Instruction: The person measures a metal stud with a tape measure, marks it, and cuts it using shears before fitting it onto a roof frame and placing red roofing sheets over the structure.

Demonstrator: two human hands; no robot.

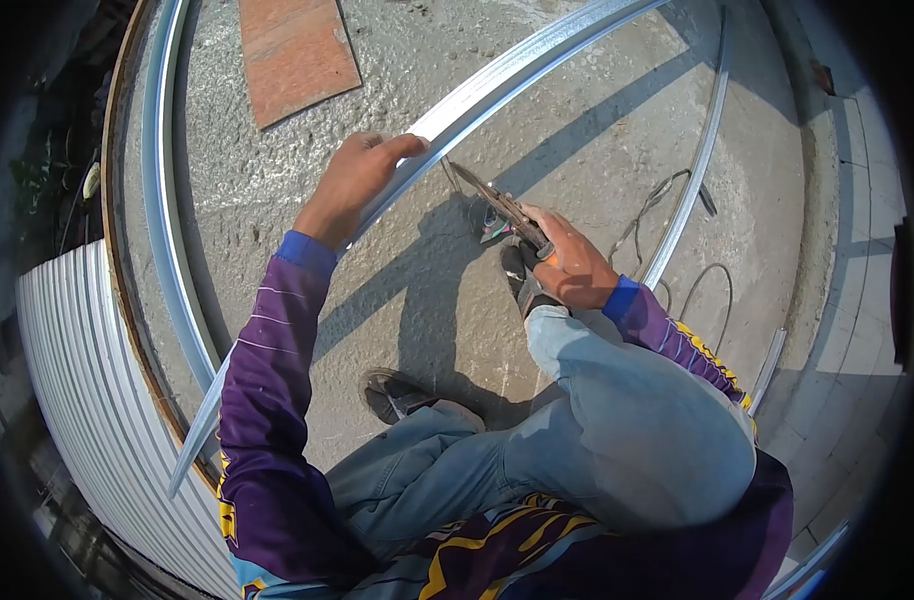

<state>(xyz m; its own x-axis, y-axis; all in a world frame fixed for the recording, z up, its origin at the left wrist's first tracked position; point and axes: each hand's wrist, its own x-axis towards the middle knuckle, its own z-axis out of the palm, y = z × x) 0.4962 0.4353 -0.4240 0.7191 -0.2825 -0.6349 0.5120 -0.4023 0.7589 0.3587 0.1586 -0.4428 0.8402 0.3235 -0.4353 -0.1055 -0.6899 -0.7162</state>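
Metal channel (497,85): long, pale galvanised strip running from the lower left, past the person's knee, up to the top right; held off the concrete floor (577,140) and casting a broad shadow across it.
Left hand (357,180): fingers curled over the channel's upper edge, thumb on the near side, clamped on it about midway along its visible length.
Right hand (572,265): fist closed round the handles of the tin snips (502,205), resting just above the raised right knee.
Tin snips: dark blades pointing up and left towards the channel's lower edge, just right of the left hand; whether the tips touch the metal cannot be told.
Sleeves (267,400): purple with blue cuffs and yellow lettering on both arms.
Legs: pale blue jeans, person crouched; left shoe (392,395) flat on the floor, right shoe (517,275) partly hidden under the right hand.
Second channel (162,200): similar strip lying along the left side of the floor, beside a rusty curved edge.
Thin strip (697,170): narrow metal length on the floor to the right, well apart from the hands.
Wire (667,190): loose loops near the thin strip.
Board (297,50): reddish-brown panel flat on the floor at the top.
Corrugated sheet (87,400): white ribbed panel at lower left.
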